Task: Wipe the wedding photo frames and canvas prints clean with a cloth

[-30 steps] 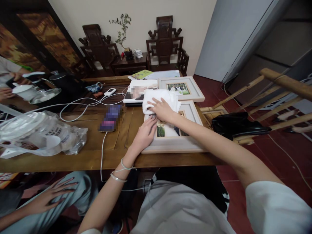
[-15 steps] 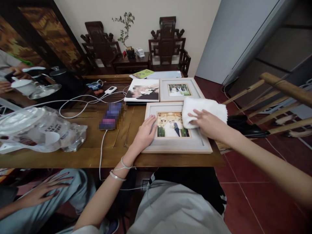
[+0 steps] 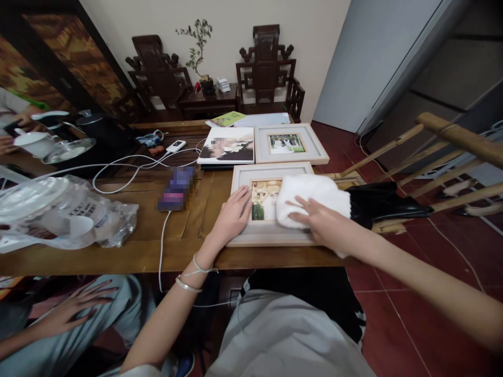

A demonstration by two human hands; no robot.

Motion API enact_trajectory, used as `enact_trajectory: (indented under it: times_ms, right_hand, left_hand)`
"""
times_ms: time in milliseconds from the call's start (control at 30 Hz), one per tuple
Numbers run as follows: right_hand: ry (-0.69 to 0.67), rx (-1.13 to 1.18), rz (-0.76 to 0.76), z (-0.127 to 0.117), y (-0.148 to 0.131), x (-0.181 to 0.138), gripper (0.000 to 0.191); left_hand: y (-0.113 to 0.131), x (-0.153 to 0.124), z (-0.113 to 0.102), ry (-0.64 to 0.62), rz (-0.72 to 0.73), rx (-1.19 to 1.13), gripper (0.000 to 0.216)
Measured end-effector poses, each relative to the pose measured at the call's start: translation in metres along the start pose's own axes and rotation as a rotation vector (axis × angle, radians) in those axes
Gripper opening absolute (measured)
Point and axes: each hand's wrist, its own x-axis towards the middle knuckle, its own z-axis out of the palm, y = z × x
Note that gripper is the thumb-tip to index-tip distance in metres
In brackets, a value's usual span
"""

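A picture frame point(image 3: 275, 243) with a pale wooden border and a couple's photo lies flat near the table's front edge. My left hand point(image 3: 233, 214) rests flat on its left side, fingers stretched out. Over the right part of the photo, my right hand point(image 3: 322, 222) presses a folded white towel point(image 3: 314, 191) onto the frame, hiding that part. Touching it at the back is a second frame point(image 3: 262, 151) with an outdoor photo. To the left of that sits a photo book point(image 3: 220, 158) with a partly blurred cover.
A charging phone point(image 3: 176, 189), a white cable point(image 3: 118, 163) and plastic-wrapped containers point(image 3: 66, 209) occupy the table's left side. Behind them stand a black kettle point(image 3: 94, 125) and a white teapot point(image 3: 33, 142). Another person's hand point(image 3: 74, 309) rests on their leg. A wooden chair point(image 3: 451, 136) is at right.
My right hand has moved the towel left and toward me, so it now covers more of the photo. My left hand stays on the frame. The view has shifted slightly.
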Motion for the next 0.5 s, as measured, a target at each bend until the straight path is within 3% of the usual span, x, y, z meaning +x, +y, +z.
enact_trajectory:
  times_ms: [133, 233, 367, 500]
  right_hand:
    - [0.085, -0.146, 0.11, 0.003, 0.051, 0.049, 0.074]
    - [0.094, -0.225, 0.192, 0.001, 0.069, 0.074, 0.07]
    - [0.068, -0.28, 0.152, 0.006, 0.052, 0.072, 0.065]
    - [-0.012, -0.253, 0.078, 0.006, 0.007, 0.025, 0.064]
  left_hand:
    - [0.0, 0.0, -0.001, -0.013, -0.005, 0.003, 0.051]
    - [0.001, -0.001, -0.002, -0.006, -0.015, -0.006, 0.051]
    - [-0.001, -0.001, -0.001, 0.002, -0.019, -0.024, 0.051]
    - [-0.002, -0.001, 0.002, 0.017, -0.025, -0.029, 0.05]
